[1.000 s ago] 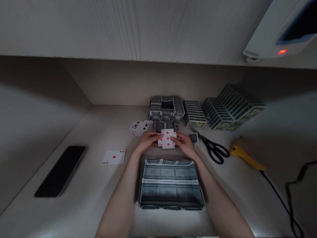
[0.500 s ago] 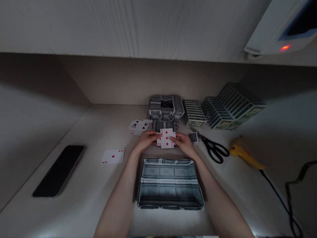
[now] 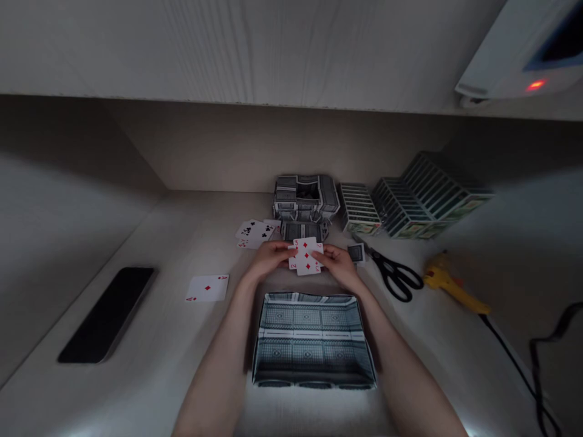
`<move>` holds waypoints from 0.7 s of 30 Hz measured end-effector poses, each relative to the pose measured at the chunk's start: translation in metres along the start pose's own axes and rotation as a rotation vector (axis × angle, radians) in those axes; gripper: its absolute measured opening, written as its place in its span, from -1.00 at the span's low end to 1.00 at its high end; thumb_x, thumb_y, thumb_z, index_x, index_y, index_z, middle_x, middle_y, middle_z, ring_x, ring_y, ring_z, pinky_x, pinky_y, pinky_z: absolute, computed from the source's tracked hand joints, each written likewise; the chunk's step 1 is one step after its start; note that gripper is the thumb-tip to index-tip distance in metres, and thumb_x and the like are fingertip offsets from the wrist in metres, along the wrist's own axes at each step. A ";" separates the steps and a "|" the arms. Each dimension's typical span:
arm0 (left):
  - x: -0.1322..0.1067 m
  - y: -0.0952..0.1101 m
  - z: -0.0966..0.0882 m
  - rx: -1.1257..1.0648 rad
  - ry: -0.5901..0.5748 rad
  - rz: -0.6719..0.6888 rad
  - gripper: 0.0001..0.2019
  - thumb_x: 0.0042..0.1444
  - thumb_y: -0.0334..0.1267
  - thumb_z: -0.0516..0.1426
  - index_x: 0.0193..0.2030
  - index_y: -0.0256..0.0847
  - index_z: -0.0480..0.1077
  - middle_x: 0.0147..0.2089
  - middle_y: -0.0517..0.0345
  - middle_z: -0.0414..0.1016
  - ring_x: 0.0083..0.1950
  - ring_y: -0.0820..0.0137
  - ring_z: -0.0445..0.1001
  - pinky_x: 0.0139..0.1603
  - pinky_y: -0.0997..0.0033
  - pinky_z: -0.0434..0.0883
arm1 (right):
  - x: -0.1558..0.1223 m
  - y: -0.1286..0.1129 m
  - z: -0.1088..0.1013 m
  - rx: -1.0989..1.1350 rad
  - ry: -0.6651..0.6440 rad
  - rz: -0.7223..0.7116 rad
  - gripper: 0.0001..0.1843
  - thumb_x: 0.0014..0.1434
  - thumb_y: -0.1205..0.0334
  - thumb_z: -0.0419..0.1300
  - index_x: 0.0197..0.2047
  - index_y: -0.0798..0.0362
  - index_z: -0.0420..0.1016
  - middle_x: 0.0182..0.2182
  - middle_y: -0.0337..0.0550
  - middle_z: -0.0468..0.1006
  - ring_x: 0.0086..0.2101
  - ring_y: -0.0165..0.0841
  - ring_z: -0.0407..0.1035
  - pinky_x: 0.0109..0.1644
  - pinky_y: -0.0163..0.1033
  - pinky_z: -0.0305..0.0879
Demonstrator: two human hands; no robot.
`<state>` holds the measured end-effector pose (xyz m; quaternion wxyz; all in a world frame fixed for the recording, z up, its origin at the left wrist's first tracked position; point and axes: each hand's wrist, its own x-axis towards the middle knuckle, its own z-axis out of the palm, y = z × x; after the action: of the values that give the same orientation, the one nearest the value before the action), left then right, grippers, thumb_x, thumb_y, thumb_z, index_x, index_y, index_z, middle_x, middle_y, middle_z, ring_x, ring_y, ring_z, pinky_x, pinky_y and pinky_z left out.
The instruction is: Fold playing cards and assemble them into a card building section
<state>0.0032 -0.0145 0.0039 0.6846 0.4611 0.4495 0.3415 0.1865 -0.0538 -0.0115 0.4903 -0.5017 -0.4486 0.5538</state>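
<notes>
Hands (image 3: 268,260) pinch overlapping cards (image 3: 308,257) between them, forearms (image 3: 225,349) flanking patterned box (image 3: 314,334).

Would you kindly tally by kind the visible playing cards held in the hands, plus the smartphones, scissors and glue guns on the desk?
Held playing cards: 2 visible faces; any others behind can't be seen
Smartphone: 1
Scissors: 1
Glue gun: 1
Total: 5

One left hand (image 3: 272,257), one right hand (image 3: 337,263), at least two held cards (image 3: 306,264), one ace (image 3: 207,288), one phone (image 3: 107,315), one pair of scissors (image 3: 399,277), one glue gun (image 3: 457,289) and one tray (image 3: 314,333) are visible. The pile (image 3: 255,234) overlaps too much to count.
</notes>
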 end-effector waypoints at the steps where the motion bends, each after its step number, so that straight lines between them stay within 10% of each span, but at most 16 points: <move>1: 0.000 0.000 0.000 0.002 0.001 0.002 -0.70 -0.28 -0.21 0.29 -0.34 -0.29 0.47 -0.42 0.15 0.52 -0.44 0.45 0.45 -0.36 0.41 0.42 | 0.000 0.000 0.000 -0.005 -0.003 0.001 -0.68 -0.17 0.05 0.28 -0.35 0.07 0.48 -0.44 -0.17 0.58 -0.44 -0.32 0.45 -0.33 -0.24 0.36; 21: 0.000 0.001 0.001 0.028 0.013 0.000 -0.66 -0.27 -0.18 0.28 -0.31 -0.30 0.47 -0.39 0.13 0.52 -0.42 0.45 0.44 -0.32 0.41 0.40 | 0.000 0.001 0.000 0.014 -0.025 -0.013 -0.70 -0.14 0.11 0.28 -0.31 0.07 0.48 -0.37 -0.19 0.59 -0.42 -0.33 0.46 -0.32 -0.24 0.37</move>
<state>0.0039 -0.0146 0.0048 0.6751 0.4687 0.4585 0.3381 0.1863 -0.0537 -0.0128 0.4917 -0.4884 -0.4541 0.5599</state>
